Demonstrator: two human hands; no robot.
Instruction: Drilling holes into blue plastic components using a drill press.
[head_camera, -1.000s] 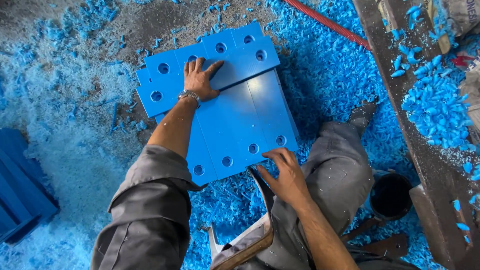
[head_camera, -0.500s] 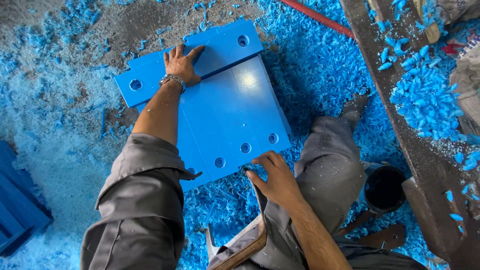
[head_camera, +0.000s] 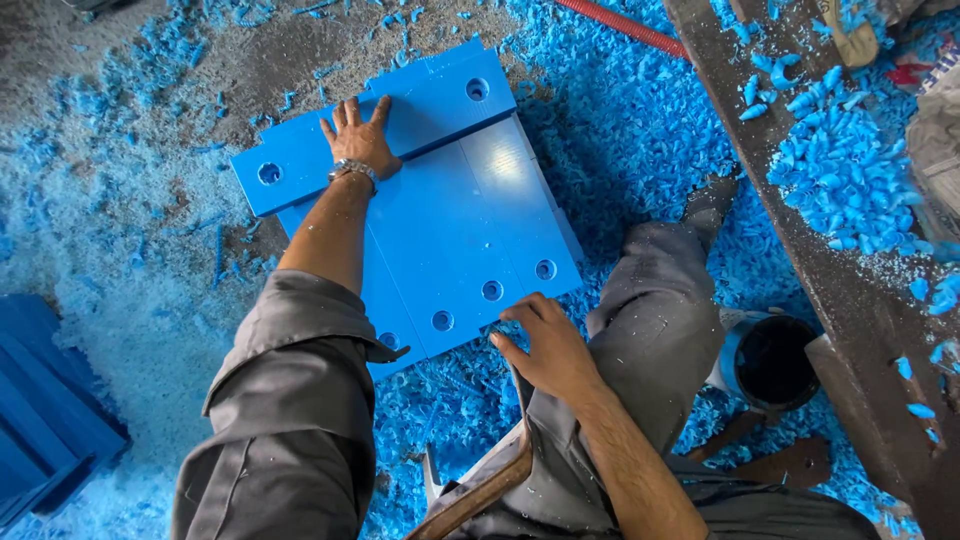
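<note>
Blue plastic slab (head_camera: 455, 230): left hand (head_camera: 360, 140) flat atop, right hand (head_camera: 545, 345) seemingly gripping its edge.

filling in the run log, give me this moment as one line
left hand: flat on far blue slab | right hand: gripping near edge of blue panel | floor: blue shavings | black bucket at right

Grey work shirt on show, short sleeves (head_camera: 300, 380), the left one loose and creased with a folded cuff above the elbow. Both forearms are bare. On the left wrist sits a metal watch (head_camera: 352, 169), silver links catching the light, right behind the left hand (head_camera: 360, 135). The right hand (head_camera: 550, 345) wears nothing, no ring visible. Grey trousers (head_camera: 650, 330) match the shirt, dusted with pale specks and wrinkled at the knee. A dark shoe (head_camera: 710, 200) finishes the leg.
</note>
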